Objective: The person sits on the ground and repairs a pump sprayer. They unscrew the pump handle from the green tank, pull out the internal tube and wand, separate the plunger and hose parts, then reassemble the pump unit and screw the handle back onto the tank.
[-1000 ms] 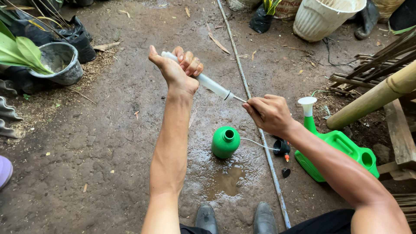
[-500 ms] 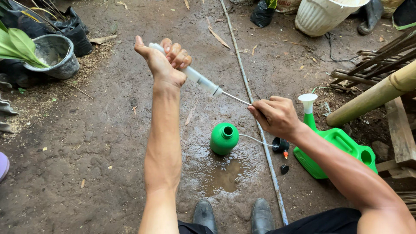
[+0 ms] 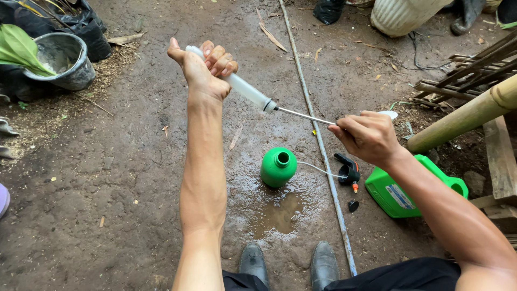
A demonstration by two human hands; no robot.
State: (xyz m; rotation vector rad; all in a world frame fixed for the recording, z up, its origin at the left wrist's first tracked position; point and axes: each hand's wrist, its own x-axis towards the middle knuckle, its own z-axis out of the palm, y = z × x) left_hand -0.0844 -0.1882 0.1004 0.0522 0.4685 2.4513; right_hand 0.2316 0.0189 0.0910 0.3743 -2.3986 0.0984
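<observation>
My left hand (image 3: 202,67) is raised and closed around a white pump tube (image 3: 245,89). A thin metal rod (image 3: 304,115) sticks out of the tube's lower end. My right hand (image 3: 368,136) grips the far end of that rod. Below on the wet ground stands a small green sprayer bottle (image 3: 279,167) with its neck open. A thin white hose runs from it to a black sprayer head (image 3: 349,171) with an orange tip. A green jug (image 3: 401,194) lies under my right forearm.
A long metal pipe (image 3: 323,156) lies across the dirt. A grey pot (image 3: 60,59) with a green leaf sits far left. A white ribbed bucket (image 3: 401,15) stands top right. A bamboo pole (image 3: 463,116) and wooden planks (image 3: 500,161) lie right. My black shoes (image 3: 288,264) are below.
Both hands stay on the tube and rod. More of the metal rod now shows between the tube and my right hand.
</observation>
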